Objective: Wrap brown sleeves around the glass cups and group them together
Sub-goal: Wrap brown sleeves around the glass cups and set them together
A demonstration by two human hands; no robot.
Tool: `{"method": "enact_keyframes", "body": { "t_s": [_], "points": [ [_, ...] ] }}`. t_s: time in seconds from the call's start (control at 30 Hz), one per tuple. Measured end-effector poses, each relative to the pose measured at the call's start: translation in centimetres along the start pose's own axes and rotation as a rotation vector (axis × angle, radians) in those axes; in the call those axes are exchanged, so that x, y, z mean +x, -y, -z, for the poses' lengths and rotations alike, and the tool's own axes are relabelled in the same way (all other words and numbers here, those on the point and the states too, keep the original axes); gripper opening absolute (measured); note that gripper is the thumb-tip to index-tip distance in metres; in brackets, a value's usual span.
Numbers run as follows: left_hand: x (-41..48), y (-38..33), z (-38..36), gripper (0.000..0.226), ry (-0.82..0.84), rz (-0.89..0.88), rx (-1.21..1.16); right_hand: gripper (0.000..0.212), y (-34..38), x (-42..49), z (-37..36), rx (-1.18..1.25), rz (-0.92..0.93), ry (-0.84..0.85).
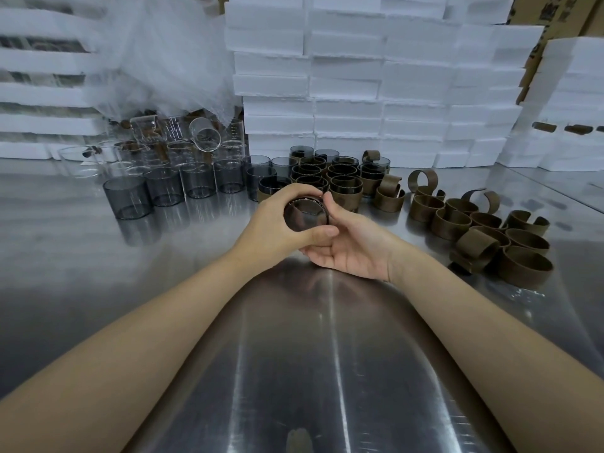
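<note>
- Your left hand (pixel 277 220) grips a smoky glass cup (pixel 304 214) just above the steel desk (pixel 327 354). Its fingers (pixel 295 192) curl over the top and the thumb closes underneath.
- Your right hand (pixel 354 253) lies palm-up against the cup's right side, its fingers (pixel 327 204) curled round the wall, so both hands hold the same cup.
- The cup is tipped with its mouth towards you. A dark strip along its right edge looks like a brown sleeve (pixel 326 211); your hands hide the rest of it.
- Directly behind the held cup and very near your knuckles stands the group of sleeved cups (pixel 340 179), packed touching one another.
- Left of the held cup, a row of bare smoky cups (pixel 129 199) stands upright on the desk, running back towards the sleeved group.
- Behind that row, far left of the held cup, are clear glass beakers (pixel 202 134), some stacked and one lying on its side, partly under crumpled plastic wrap (pixel 157 53).
- Right of the held cup, well apart from it, lies a heap of loose brown sleeves (pixel 523 266), curled into open rings, some upright and some toppled.
- Beyond everything, stacked white foam boxes (pixel 359 76) wall off the back of the desk, with cardboard cartons (pixel 555 14) at the far right corner.
</note>
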State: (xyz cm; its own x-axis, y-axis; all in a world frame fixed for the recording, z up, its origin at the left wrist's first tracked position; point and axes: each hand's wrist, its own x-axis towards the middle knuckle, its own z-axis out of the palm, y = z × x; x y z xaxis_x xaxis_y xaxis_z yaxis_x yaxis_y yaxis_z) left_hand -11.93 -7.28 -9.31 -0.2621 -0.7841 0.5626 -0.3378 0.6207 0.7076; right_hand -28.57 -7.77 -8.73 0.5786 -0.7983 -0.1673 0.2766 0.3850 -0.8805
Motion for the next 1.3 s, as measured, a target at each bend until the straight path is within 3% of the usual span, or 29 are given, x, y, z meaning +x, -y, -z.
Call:
{"method": "enact_keyframes", "body": {
  "t_s": [0.2,0.33,0.43,0.63,0.83,0.97,1.07,1.13,1.23,1.3],
  "points": [
    [0.2,0.0,-0.1,0.018,-0.037,0.011,-0.007,0.061,-0.1,0.1,-0.2,0.015,-0.015,0.016],
    [0.3,-0.3,-0.1,0.009,-0.056,0.007,0.009,0.056,-0.3,0.2,-0.3,0.038,-0.007,0.009],
    [0.3,0.1,-0.1,0.016,-0.086,0.003,0.033,0.060,-0.4,0.3,-0.3,0.013,0.006,0.010],
    [0.2,0.1,-0.4,0.042,-0.159,-0.040,0.138,0.089,-0.6,0.4,-0.8,-0.115,0.036,-0.010],
    [0.1,0.5,-0.2,0.042,-0.261,0.018,0.119,0.038,-0.8,0.2,-1.2,-0.171,0.138,-0.091],
    [0.2,-0.4,-0.2,0.037,-0.213,-0.225,0.259,0.031,-1.0,0.5,-1.0,-0.131,0.246,-0.217],
    [0.1,-1.0,-1.0,0.045,0.037,-0.444,0.651,0.033,-1.0,1.3,-0.6,-0.295,0.356,-0.353],
    [-0.1,-1.4,-1.7,0.057,0.176,-0.384,0.829,0.042,-1.3,1.5,-0.5,-0.456,0.442,-0.416],
    [-0.1,-1.5,-2.2,0.062,0.169,-0.263,0.888,0.049,-2.0,1.5,-0.5,-1.012,0.602,-0.481],
    [-0.1,-1.6,-2.2,0.067,0.123,-0.242,0.911,0.046,-2.1,1.3,-0.5,-1.048,0.644,-0.510]
  ]
}}
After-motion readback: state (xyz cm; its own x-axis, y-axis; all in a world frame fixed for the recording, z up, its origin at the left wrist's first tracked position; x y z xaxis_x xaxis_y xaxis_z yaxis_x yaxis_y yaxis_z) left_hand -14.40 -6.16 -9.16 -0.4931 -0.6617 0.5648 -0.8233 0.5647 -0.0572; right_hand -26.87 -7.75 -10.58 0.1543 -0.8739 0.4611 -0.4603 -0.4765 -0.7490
